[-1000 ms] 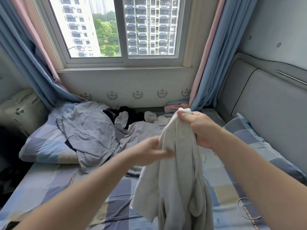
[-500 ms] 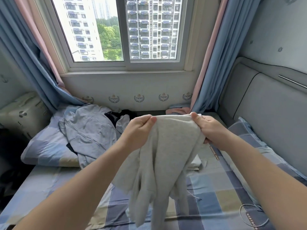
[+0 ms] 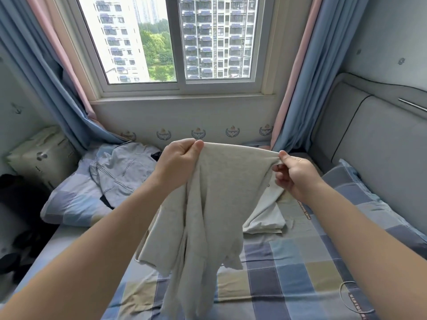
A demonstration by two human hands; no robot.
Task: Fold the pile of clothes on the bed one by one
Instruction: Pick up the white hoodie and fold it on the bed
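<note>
Checked bed (image 3: 300,262) under window (image 3: 180,42): grey garment (image 3: 219,192) held up over its middle, left hand (image 3: 178,162) and right hand (image 3: 293,174) each pinching its upper edge, not yet folded; pile (image 3: 120,172) waits at far left corner; one pale piece (image 3: 265,218) lies mid-bed, seemingly folded.

One wide-angle camera, worn on the person's head, faces the window (image 3: 178,42) squarely and tilts down over the bed (image 3: 300,262) below it. It sits close in: both forearms (image 3: 104,250) enter from the bottom edge, large in frame, reaching toward the window.
</note>
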